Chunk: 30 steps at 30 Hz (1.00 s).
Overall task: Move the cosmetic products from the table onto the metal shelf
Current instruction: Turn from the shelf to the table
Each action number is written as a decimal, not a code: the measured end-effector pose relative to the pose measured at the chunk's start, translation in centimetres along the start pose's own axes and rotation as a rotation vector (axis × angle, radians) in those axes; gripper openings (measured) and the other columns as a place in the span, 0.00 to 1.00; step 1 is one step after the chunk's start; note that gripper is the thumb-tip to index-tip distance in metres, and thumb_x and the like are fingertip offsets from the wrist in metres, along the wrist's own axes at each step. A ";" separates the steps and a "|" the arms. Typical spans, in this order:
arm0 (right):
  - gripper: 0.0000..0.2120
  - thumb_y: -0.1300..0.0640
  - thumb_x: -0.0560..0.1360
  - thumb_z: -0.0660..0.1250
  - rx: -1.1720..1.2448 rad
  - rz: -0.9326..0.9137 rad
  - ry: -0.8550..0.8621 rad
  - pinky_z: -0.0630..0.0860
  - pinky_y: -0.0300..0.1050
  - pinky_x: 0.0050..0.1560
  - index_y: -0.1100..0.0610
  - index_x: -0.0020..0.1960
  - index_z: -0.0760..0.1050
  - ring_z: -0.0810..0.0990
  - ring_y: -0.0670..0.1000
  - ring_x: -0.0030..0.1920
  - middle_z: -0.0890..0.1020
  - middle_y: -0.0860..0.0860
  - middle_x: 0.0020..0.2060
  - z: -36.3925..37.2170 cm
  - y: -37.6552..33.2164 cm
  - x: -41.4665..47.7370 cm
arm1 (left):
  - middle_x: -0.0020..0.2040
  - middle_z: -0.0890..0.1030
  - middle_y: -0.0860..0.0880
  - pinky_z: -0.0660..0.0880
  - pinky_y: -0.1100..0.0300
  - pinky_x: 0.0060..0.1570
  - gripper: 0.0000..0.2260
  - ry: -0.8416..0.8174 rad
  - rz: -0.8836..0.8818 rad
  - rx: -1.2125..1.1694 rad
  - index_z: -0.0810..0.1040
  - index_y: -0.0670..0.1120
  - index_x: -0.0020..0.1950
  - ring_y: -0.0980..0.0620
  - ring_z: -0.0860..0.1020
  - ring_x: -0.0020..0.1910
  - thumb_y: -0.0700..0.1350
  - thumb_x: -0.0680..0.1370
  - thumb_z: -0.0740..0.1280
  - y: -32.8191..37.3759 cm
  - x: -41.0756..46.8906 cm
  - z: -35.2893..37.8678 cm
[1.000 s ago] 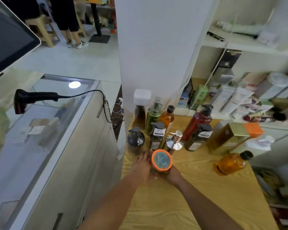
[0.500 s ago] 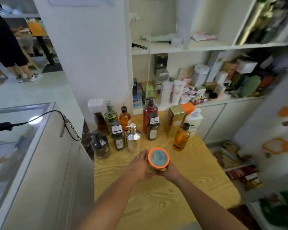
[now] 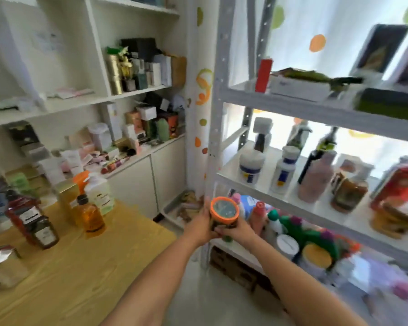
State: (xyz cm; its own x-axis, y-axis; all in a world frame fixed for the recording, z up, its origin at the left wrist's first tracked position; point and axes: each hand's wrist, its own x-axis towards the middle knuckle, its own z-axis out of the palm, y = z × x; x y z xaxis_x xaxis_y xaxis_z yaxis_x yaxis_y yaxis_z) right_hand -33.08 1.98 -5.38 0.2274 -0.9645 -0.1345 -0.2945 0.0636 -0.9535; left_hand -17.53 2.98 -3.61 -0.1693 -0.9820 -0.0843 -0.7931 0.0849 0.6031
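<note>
A jar with an orange lid [image 3: 224, 211] is held between both hands, off the table and in front of the grey metal shelf [image 3: 280, 107]. My left hand [image 3: 201, 225] grips its left side, and my right hand [image 3: 237, 231] grips it from below on the right. The jar hangs level with the lower shelf tier, near the shelf's front left post [image 3: 213, 147]. On the wooden table [image 3: 80, 274] at the left stand an amber bottle [image 3: 91, 216], a red pump bottle [image 3: 24, 215], a white pump bottle [image 3: 99, 191] and a gold box [image 3: 67, 196].
The middle shelf tier carries white jars [image 3: 251, 167], a pink bottle [image 3: 316, 180] and dark bottles. The tier below is crowded with tubs and bottles [image 3: 292, 231]. White wall shelves and cabinets [image 3: 137, 128] full of boxes stand behind the table. Bare floor lies between table and shelf.
Both hands have carried the jar off the table to the right, and my view has swung from the table to the metal shelf.
</note>
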 end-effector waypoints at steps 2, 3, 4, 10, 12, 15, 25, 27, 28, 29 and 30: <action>0.34 0.65 0.62 0.79 0.014 0.016 0.147 0.69 0.45 0.67 0.64 0.65 0.70 0.75 0.53 0.61 0.78 0.54 0.58 -6.3 0.8 -2.6 | 0.78 0.58 0.45 0.69 0.53 0.64 0.52 -0.062 0.115 -0.009 0.39 0.45 0.79 0.42 0.69 0.70 0.51 0.70 0.75 5.7 2.2 3.4; 0.33 0.67 0.63 0.78 0.032 0.025 0.218 0.69 0.44 0.66 0.64 0.65 0.69 0.75 0.53 0.61 0.78 0.55 0.59 -9.2 1.3 -3.9 | 0.77 0.58 0.45 0.66 0.53 0.67 0.51 -0.102 0.177 -0.022 0.41 0.47 0.79 0.43 0.67 0.71 0.53 0.70 0.74 8.5 3.1 5.1; 0.33 0.68 0.63 0.77 0.068 0.043 0.289 0.69 0.44 0.65 0.64 0.66 0.69 0.75 0.53 0.61 0.78 0.56 0.59 -11.8 2.0 -5.5 | 0.77 0.59 0.45 0.63 0.53 0.69 0.50 -0.143 0.240 -0.013 0.41 0.48 0.79 0.43 0.65 0.72 0.56 0.70 0.73 11.1 4.0 7.0; 0.33 0.65 0.63 0.78 0.118 0.141 0.616 0.72 0.45 0.64 0.61 0.65 0.70 0.75 0.51 0.60 0.78 0.53 0.57 -24.8 5.8 -15.6 | 0.71 0.71 0.46 0.71 0.55 0.63 0.45 -0.368 0.500 0.025 0.53 0.45 0.78 0.49 0.72 0.67 0.54 0.69 0.75 25.8 6.0 17.5; 0.40 0.56 0.58 0.82 0.123 0.165 0.719 0.69 0.51 0.68 0.59 0.66 0.69 0.75 0.51 0.62 0.78 0.52 0.59 -28.5 7.8 -18.6 | 0.72 0.68 0.47 0.70 0.54 0.65 0.49 -0.440 0.582 -0.022 0.46 0.45 0.79 0.47 0.71 0.68 0.52 0.70 0.75 30.2 5.6 20.8; 0.47 0.49 0.55 0.83 0.102 0.209 0.821 0.68 0.54 0.69 0.58 0.69 0.67 0.74 0.52 0.64 0.77 0.53 0.62 -33.8 10.9 -22.5 | 0.74 0.65 0.45 0.67 0.51 0.68 0.50 -0.528 0.651 -0.061 0.40 0.45 0.79 0.45 0.69 0.70 0.50 0.71 0.74 35.9 4.4 25.3; 0.35 0.64 0.66 0.76 0.057 0.271 0.917 0.67 0.45 0.66 0.57 0.68 0.64 0.71 0.51 0.65 0.74 0.51 0.59 -50.5 12.9 -25.0 | 0.70 0.71 0.48 0.71 0.48 0.66 0.50 -0.570 0.759 -0.114 0.47 0.50 0.78 0.49 0.72 0.66 0.53 0.67 0.77 50.7 10.7 35.9; 0.39 0.62 0.65 0.77 0.046 0.304 0.912 0.66 0.43 0.64 0.56 0.70 0.60 0.70 0.49 0.63 0.72 0.51 0.59 -53.7 13.8 -25.3 | 0.71 0.70 0.48 0.69 0.50 0.68 0.49 -0.596 0.771 -0.131 0.47 0.51 0.78 0.49 0.71 0.67 0.55 0.68 0.76 53.0 11.8 37.6; 0.42 0.60 0.64 0.78 0.034 0.324 0.902 0.65 0.41 0.63 0.55 0.70 0.59 0.69 0.49 0.63 0.71 0.50 0.60 -55.1 14.2 -25.6 | 0.71 0.70 0.48 0.69 0.50 0.67 0.48 -0.604 0.772 -0.107 0.48 0.52 0.78 0.49 0.72 0.67 0.56 0.68 0.75 54.0 12.2 38.4; 0.44 0.58 0.63 0.79 0.012 0.346 0.887 0.65 0.40 0.62 0.55 0.71 0.57 0.69 0.49 0.64 0.71 0.50 0.62 -56.3 14.8 -25.8 | 0.71 0.70 0.48 0.70 0.50 0.67 0.48 -0.614 0.768 -0.078 0.48 0.53 0.78 0.49 0.72 0.67 0.59 0.68 0.75 54.8 12.6 39.3; 0.47 0.57 0.62 0.80 -0.003 0.381 0.866 0.64 0.40 0.63 0.55 0.72 0.56 0.68 0.51 0.66 0.70 0.51 0.65 -57.4 15.4 -26.1 | 0.72 0.69 0.47 0.70 0.49 0.67 0.50 -0.625 0.761 -0.054 0.47 0.53 0.78 0.48 0.71 0.67 0.61 0.66 0.74 55.4 13.1 40.1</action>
State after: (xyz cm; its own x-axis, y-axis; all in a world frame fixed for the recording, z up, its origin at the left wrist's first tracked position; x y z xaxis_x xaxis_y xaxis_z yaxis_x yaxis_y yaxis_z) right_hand -96.80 13.40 -1.14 -0.6524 -0.7339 -0.1893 -0.2092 0.4144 -0.8857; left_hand -87.13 1.64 -3.09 -0.9147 -0.4006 -0.0536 -0.3190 0.6342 0.7043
